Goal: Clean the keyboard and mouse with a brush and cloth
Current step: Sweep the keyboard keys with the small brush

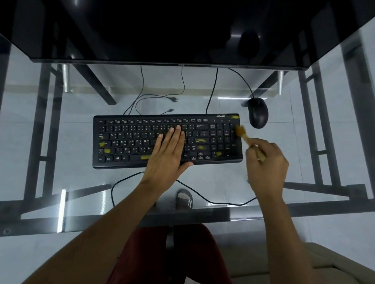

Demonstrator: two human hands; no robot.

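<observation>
A black keyboard (pixel 137 138) with yellow smears on several keys lies on the glass desk (pixel 43 197). My left hand (pixel 170 154) rests flat on its middle keys, fingers together and extended. My right hand (pixel 267 164) grips a small wooden brush (pixel 244 135) whose tan bristles touch the keyboard's right edge by the number pad. A black wired mouse (pixel 258 112) sits just beyond the keyboard's far right corner. No cloth is visible.
A large dark monitor (pixel 168 28) overhangs the far side of the desk. Cables (pixel 210 94) run behind the keyboard, and one loops in front of it. Through the glass I see the desk frame, a tiled floor and a sandalled foot (pixel 184 200).
</observation>
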